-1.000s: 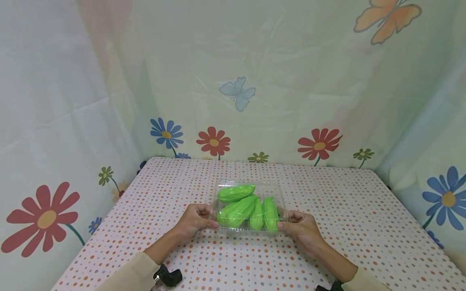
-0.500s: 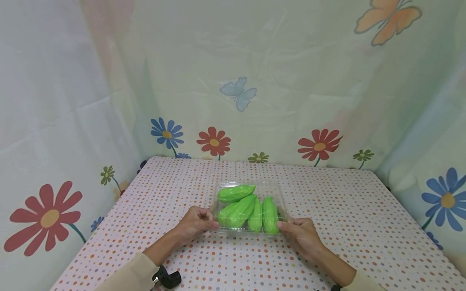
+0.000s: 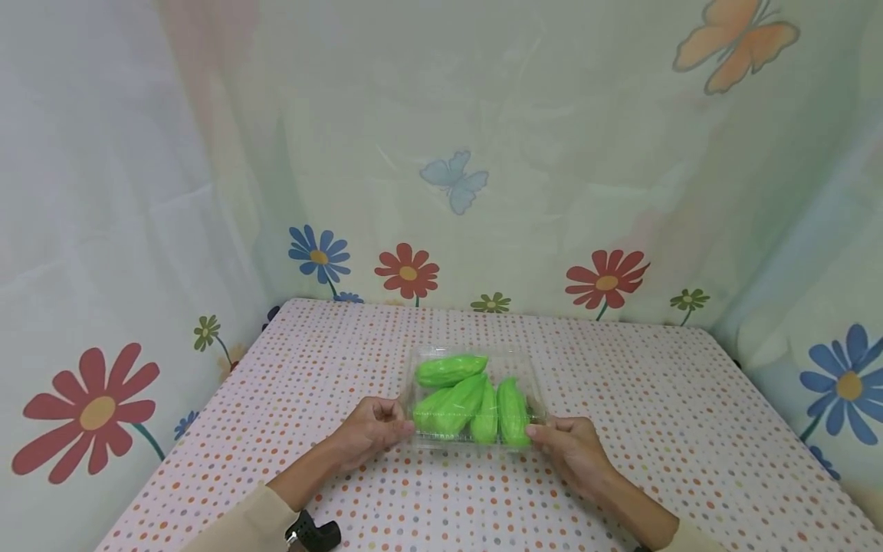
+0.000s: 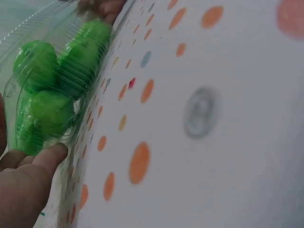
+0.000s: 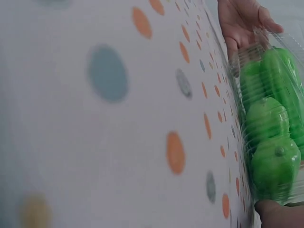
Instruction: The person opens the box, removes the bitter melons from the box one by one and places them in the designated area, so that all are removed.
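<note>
Head view: gripping clear rectangular plastic box (image 3: 512, 359) of ridged green vegetables (image 3: 458, 406) in left hand (image 3: 371, 433), right hand (image 3: 576, 451); lying lengthwise left-to-right.

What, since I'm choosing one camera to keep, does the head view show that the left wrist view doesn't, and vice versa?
Only the head view: the orange butterfly, the blue butterfly and the beige sleeves.
Only the left wrist view: a low, close side-on look at the clear container.
Both: that container, the green pieces inside, the left hand and right hand at its sides, and the dotted cloth.
</note>
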### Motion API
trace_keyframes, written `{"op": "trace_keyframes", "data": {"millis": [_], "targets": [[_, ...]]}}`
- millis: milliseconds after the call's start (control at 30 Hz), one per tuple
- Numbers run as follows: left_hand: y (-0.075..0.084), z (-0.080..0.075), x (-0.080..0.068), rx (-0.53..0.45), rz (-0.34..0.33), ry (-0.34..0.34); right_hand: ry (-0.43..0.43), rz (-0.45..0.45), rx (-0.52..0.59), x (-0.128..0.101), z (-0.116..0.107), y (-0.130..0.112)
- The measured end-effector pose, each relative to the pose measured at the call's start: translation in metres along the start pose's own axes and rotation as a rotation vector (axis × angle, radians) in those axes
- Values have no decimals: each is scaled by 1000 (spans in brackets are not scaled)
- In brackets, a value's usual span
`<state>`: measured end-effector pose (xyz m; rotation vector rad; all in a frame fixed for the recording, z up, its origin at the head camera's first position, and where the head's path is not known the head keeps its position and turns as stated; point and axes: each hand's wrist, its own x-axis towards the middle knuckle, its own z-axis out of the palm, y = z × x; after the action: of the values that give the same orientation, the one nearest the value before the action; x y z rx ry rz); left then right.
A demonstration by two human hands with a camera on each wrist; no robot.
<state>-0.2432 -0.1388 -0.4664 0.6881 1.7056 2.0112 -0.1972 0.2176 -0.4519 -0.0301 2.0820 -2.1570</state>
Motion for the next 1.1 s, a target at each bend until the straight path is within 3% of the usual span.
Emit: {"op": "trace_keyframes", "data": {"millis": [200, 400, 700, 867, 1100], "targets": [[11, 1, 0, 189, 9, 35, -154, -54, -104, -3, -13, -6], [25, 0, -1, 335, -37, 80, -174, -80, -295, -7, -19, -23], [36, -6, 7, 317, -92, 58, -69, -50, -706, -13, -9, -53], [40, -10, 17, 301, -144, 170, -47, -38, -777, -15, -6, -63], [38, -15, 30, 215, -187, 339, 1, -153, -965, -17, 1, -74]]}}
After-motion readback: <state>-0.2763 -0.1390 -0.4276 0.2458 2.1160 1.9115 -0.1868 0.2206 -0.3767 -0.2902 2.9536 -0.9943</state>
